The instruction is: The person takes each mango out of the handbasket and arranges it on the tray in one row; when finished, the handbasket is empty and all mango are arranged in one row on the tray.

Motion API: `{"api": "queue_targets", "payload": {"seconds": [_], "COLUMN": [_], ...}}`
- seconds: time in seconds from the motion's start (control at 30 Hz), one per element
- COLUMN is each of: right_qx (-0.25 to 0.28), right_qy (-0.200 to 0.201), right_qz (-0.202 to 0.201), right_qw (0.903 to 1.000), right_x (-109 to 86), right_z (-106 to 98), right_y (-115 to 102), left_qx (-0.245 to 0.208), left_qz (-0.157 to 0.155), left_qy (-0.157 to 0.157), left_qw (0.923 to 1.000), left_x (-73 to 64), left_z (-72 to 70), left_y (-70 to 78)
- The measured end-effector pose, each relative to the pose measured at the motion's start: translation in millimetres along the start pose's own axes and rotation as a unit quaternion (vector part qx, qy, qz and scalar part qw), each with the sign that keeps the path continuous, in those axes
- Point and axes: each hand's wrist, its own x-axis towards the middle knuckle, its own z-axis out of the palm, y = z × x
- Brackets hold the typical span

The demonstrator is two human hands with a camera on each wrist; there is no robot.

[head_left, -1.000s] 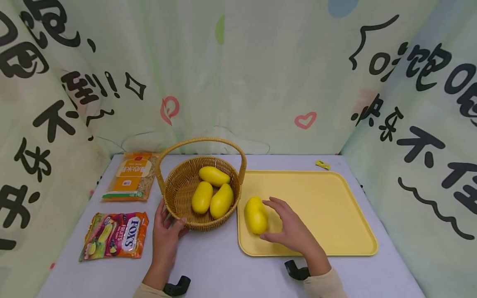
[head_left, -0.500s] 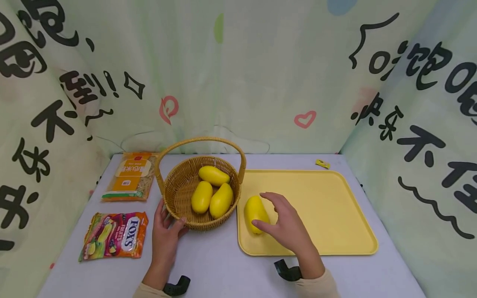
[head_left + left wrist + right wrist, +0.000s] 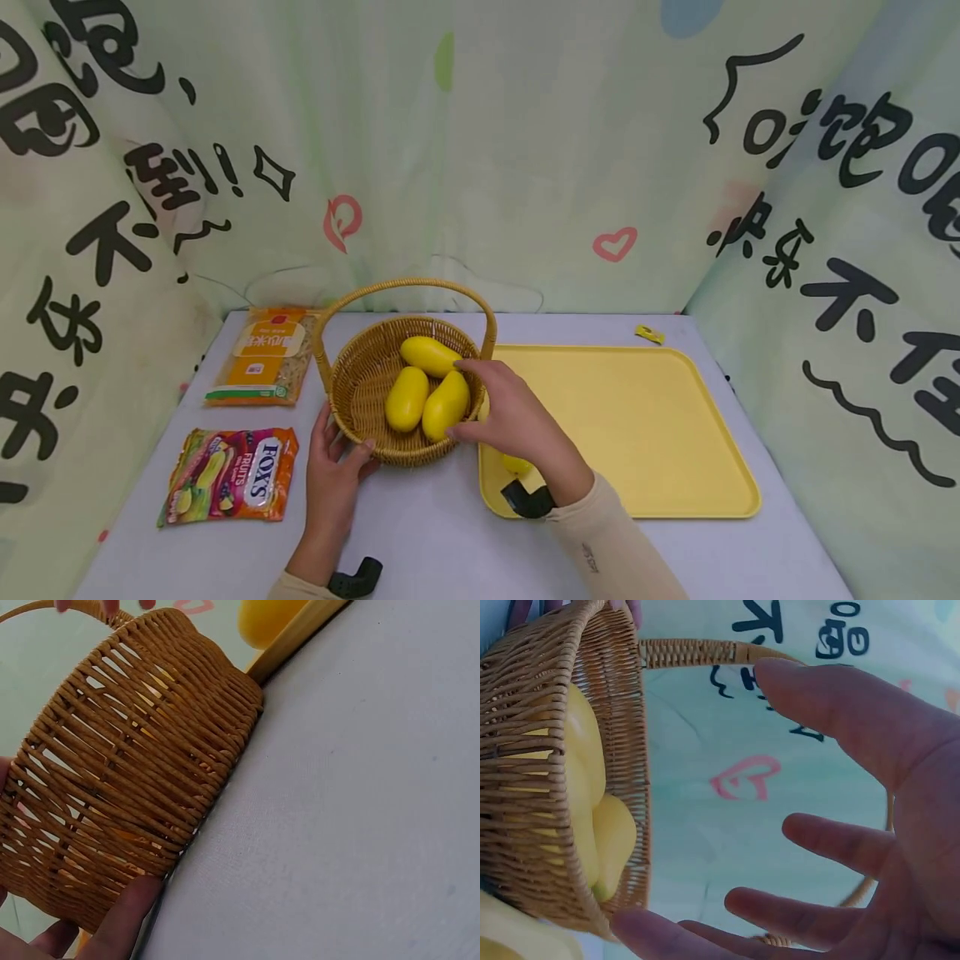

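A brown wicker basket with a tall handle stands at the table's middle, holding three yellow mangoes. My left hand grips its front left side, with the thumb low against the weave in the left wrist view. Over the basket's right rim is my right hand, thumb and fingers spread apart with nothing between them. The right wrist view shows those spread fingers beside the basket opening. Another mango lies on the yellow tray, mostly hidden beneath the right hand and wrist.
Left of the basket lie an orange bag of grain and a colourful FOX'S candy bag. A small yellow packet sits behind the tray. Printed curtains enclose the table at the back and sides.
My right hand has moved left from beside the mango on the tray to over the basket's right rim. That mango is now largely covered. The left hand and basket stay put.
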Motion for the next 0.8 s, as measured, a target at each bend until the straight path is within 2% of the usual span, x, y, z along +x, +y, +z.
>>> {"api": "queue_targets", "payload": {"seconds": [0.3,0.43,0.6,0.8], "right_qx": [-0.053,-0.072,-0.079,-0.099], "right_qy": [-0.096,-0.114,-0.127,-0.165], "right_qz": [0.034,0.059,0.124,0.153], "right_qw": [0.9934,0.9891,0.9811,0.9692], "right_x": [49.9,68.6,82.5,93.5], "right_z": [11.0,22.4,37.5,46.6], "right_y": [-14.6,-12.2,-8.0,-6.7], "left_qx": [0.016,0.017,0.019,0.022], "left_qz": [0.002,0.003,-0.004,-0.003], "left_qy": [0.007,0.006,0.007,0.009], "left_qw": [0.9998,0.9998,0.9998,0.9997], "left_x": [0.7,0.3,0.0,-0.6], "left_z": [0.9,0.8,1.8,1.8], "left_y": [-1.1,0.2,1.0,1.4]}}
